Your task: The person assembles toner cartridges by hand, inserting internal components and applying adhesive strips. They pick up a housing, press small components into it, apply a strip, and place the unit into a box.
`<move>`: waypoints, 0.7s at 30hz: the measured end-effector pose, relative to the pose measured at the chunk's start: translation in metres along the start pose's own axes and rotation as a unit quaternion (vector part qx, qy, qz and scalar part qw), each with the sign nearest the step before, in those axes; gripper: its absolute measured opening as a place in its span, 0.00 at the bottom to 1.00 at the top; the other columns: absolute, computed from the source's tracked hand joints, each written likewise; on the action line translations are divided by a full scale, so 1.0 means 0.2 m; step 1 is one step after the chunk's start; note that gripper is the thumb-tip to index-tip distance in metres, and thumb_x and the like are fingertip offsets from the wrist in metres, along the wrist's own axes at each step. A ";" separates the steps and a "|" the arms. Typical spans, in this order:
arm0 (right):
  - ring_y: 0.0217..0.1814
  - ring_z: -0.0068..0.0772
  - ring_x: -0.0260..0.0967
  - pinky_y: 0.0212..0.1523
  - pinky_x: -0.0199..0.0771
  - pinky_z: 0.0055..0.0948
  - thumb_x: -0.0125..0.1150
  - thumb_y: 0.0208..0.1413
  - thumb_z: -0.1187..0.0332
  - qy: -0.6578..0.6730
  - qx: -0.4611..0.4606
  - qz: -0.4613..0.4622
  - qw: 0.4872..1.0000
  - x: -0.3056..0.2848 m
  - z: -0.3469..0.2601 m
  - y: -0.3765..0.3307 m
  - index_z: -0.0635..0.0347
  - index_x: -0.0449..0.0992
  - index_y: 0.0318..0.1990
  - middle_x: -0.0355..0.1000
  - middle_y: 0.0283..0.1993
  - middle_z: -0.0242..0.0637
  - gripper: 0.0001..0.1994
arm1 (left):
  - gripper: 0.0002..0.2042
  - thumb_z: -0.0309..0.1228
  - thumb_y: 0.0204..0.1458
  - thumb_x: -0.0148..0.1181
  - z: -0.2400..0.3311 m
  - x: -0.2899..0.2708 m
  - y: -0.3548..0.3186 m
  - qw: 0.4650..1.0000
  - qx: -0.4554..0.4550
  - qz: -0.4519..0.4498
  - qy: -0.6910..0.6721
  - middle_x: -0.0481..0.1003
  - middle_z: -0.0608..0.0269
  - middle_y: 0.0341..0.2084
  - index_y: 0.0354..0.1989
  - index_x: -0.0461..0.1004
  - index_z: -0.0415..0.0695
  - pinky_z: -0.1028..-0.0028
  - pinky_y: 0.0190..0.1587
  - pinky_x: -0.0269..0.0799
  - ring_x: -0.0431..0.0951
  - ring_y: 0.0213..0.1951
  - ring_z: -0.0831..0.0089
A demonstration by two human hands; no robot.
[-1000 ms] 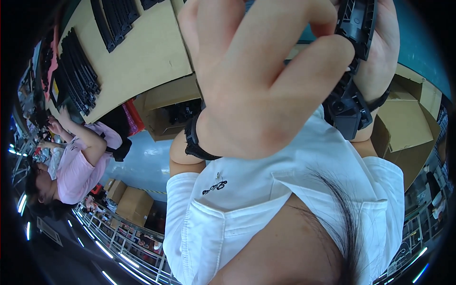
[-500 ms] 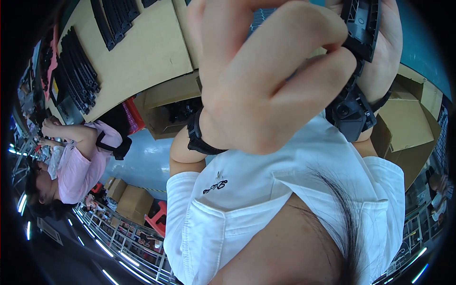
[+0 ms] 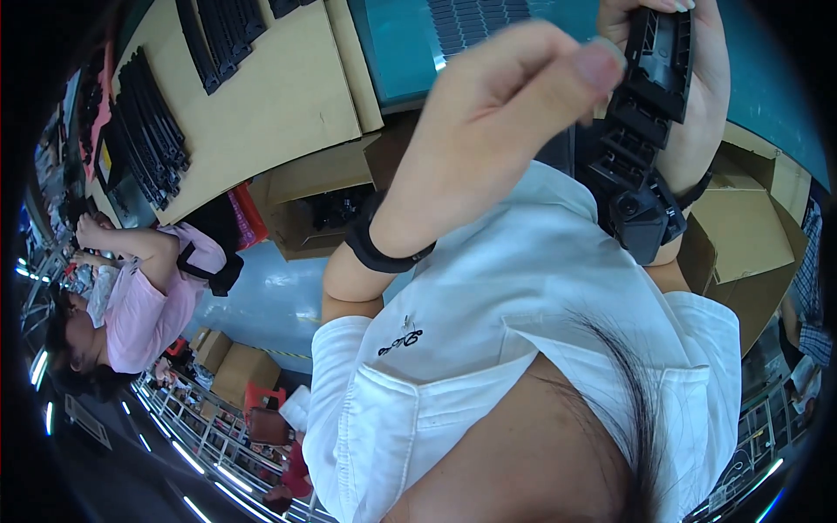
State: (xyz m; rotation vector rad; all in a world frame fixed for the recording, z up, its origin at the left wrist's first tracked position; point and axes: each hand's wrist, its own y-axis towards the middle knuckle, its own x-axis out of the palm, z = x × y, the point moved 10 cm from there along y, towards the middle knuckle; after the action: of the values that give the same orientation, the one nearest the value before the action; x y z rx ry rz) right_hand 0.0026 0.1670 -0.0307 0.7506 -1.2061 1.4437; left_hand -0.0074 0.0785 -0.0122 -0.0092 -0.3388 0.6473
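In my right hand (image 3: 711, 74) is a long black plastic part (image 3: 649, 105), with ribs, open slots and a block-shaped lower end. The fingers of that hand wrap over its upper end and the palm lies along its right side. My left hand (image 3: 501, 131) is just left of the part, raised, with its fingers curled in and the thumb laid over them, the tip pointing at the part. Whatever may be between its thumb and fingers is hidden. Both wrists wear black bands.
A cardboard-covered table (image 3: 288, 105) at left carries several long black curved strips (image 3: 144, 126). Rows of small dark pieces (image 3: 475, 22) lie on the teal surface (image 3: 392, 52). Open cartons stand below, one at left (image 3: 305, 187), one at right (image 3: 750, 227). A co-worker in pink (image 3: 144, 305) sits at left.
My left hand has drawn back from the part and turned, thumb now on top, uncovering the part's middle and the teal surface. The right hand still holds the part in nearly the same place.
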 end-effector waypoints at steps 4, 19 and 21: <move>0.21 0.18 0.61 0.26 0.68 0.18 0.51 0.55 0.72 -0.008 -0.027 -0.001 1.000 0.01 0.00 0.00 0.64 0.65 0.29 0.60 0.21 0.28 0.06 | 0.13 0.37 0.58 0.52 -0.05 0.07 0.01 0.989 -0.108 -0.094 0.041 0.69 0.70 0.21 0.32 0.72 0.37 0.81 0.26 0.63 0.68 0.25 0.83; 0.21 0.19 0.60 0.26 0.69 0.18 0.50 0.55 0.74 -0.111 -0.157 0.007 0.981 -0.08 -0.24 -0.01 0.66 0.64 0.28 0.60 0.22 0.30 0.06 | 0.07 0.31 0.54 0.56 -0.13 -0.04 0.06 0.953 0.078 -0.025 0.290 0.70 0.68 0.21 0.35 0.75 0.41 0.82 0.24 0.63 0.68 0.22 0.81; 0.21 0.20 0.60 0.26 0.70 0.18 0.50 0.54 0.74 -0.105 -0.166 0.016 0.980 -0.10 -0.29 -0.02 0.66 0.64 0.28 0.60 0.22 0.31 0.06 | 0.05 0.30 0.49 0.62 -0.07 -0.13 0.07 0.880 0.189 0.097 0.425 0.71 0.67 0.21 0.32 0.76 0.44 0.80 0.26 0.65 0.70 0.23 0.77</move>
State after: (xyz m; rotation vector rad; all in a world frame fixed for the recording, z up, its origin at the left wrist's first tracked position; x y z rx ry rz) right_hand 0.0212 0.2146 -0.0654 0.6643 -1.5824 1.1669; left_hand -0.0299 0.0755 -0.0355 0.0454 0.6525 0.8364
